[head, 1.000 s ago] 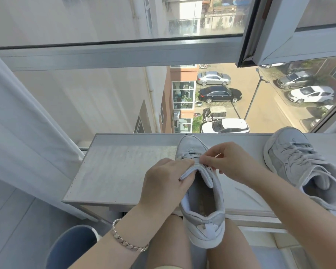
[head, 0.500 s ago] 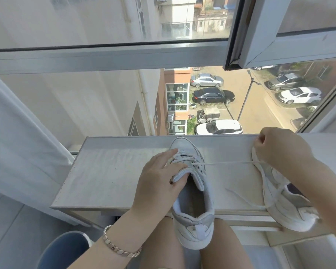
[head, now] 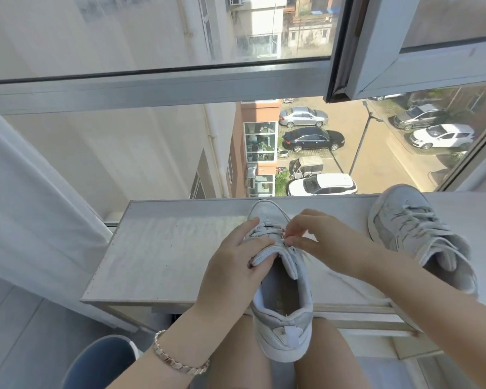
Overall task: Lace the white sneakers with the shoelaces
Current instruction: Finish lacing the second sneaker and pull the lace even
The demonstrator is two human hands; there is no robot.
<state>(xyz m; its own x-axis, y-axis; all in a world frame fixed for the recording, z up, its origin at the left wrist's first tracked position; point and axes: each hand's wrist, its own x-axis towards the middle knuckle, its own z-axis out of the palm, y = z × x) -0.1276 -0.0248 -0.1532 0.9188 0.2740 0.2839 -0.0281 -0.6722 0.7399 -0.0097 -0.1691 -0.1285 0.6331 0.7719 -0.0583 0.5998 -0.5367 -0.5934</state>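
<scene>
Sneaker [head: 281, 299] on a window ledge [head: 166, 248], seen from the head camera: its toe rests on the ledge and its heel hangs past the near edge, above the person's knees. The left hand [head: 236, 270] grips the tongue and upper, fingers curled over the laced front. The right hand [head: 320, 237] pinches the shoelace [head: 345, 279] between thumb and forefinger at an eyelet on the shoe's right side, while the loose tail trails across the ledge toward the near edge. A second sneaker [head: 415, 237], already laced, lies well to the right, its heel also reaching the near edge. The likeliest slip is the lace tip backing out of the eyelet should the pinch loosen. With its heel unsupported, the shoe could also tip toward the lap if the left hand's grip eases, and a hard pull could snag the tail. Bare ledge opens to the left of the shoe, bounded by a curtain [head: 26, 206]. The right forearm has less room, working between the two shoes. Glass closes off the far edge.
</scene>
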